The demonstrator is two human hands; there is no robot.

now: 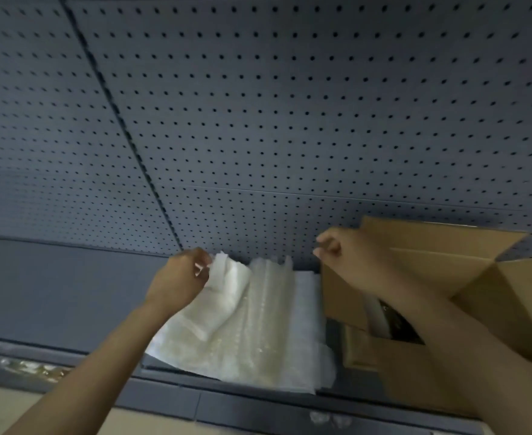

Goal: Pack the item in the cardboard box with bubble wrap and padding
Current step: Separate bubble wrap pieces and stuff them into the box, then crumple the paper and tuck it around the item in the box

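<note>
Bubble wrap [252,321] pinched by left hand [180,274].

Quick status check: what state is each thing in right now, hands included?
Left hand: pinching the top corner of the white bubble wrap sheet.
White bubble wrap sheet: unfolded, rumpled, corner lifted.
Right hand: raised, fingers curled, holding nothing visible.
Brown cardboard box: flaps open, dark item inside.

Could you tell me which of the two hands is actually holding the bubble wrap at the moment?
The left hand: it pinches the raised corner of the bubble wrap. The right hand hovers apart from the wrap, in front of the cardboard box, its fingers curled and apparently holding nothing.
</note>
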